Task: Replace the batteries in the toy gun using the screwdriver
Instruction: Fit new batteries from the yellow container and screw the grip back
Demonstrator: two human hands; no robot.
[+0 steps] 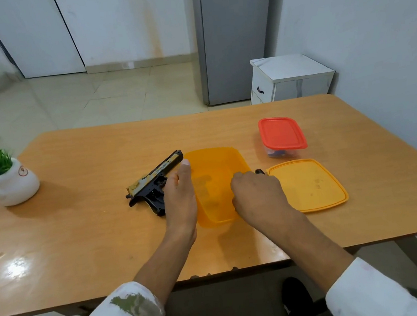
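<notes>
The toy gun (156, 182), black with a yellow slide, lies on its side on the wooden table (80, 224), muzzle pointing to the far right. Just right of it stands an open orange container (213, 167). My left hand (179, 195) is between the gun and the container, fingers straight, lying against the container's left wall. My right hand (258, 193) is closed in a fist over the container's right rim. A small black end (259, 171) sticks out past its knuckles, apparently the screwdriver; the rest is hidden in the fist.
The orange lid (309, 185) lies flat right of the container. Behind it stands a clear box with a red lid (281, 132) and something blue inside. A white pot with a green plant (2, 181) stands at the table's left edge.
</notes>
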